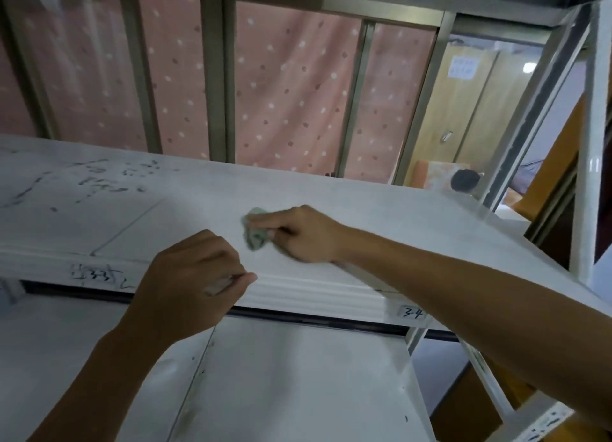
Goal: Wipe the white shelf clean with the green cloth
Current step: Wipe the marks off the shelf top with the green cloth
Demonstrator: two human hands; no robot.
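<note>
The white shelf (381,206) stretches across the middle of the head view, with dark scribbles on its far left part. My right hand (301,234) rests on the shelf's middle and is closed around a crumpled green cloth (254,231), pressing it against the surface. My left hand (195,282) hovers at the shelf's front lip, fingers curled around a thin pen-like object (220,284).
A lower white shelf (281,382) lies below the front lip, which carries a label reading 3-4 (412,313). A white upright post (591,150) stands at the right. Behind are window frames with a pink dotted curtain (291,87) and a person's head (465,180).
</note>
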